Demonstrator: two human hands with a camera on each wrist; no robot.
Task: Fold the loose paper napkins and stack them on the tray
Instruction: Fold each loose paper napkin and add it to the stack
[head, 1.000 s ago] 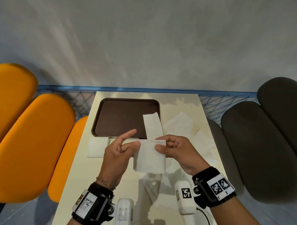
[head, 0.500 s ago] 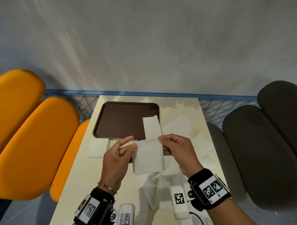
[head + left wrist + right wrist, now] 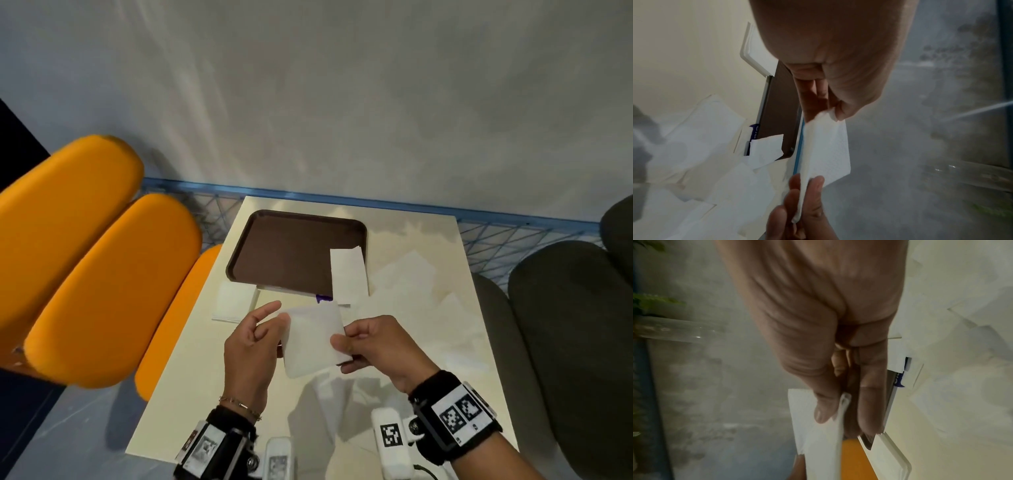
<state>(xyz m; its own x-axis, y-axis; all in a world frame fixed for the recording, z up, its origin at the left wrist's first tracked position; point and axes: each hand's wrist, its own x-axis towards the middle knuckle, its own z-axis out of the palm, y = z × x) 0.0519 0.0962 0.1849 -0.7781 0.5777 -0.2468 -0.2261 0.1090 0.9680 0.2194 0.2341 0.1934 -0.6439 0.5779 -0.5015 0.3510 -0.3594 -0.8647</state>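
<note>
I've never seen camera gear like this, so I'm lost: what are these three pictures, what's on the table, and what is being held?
No machine here: a person wears one camera on the head and one on each wrist. The head view looks down at a pale table. The left hand and right hand pinch opposite edges of one white napkin above it. The wrist views show those pinches close up. Beyond lie a brown tray bearing a folded napkin, a napkin stack beside it, and loose napkins to the right.

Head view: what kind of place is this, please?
Probably a cafe or canteen seating area: a small table with a brown serving tray, loose paper napkins, and cushioned orange seats.
</note>
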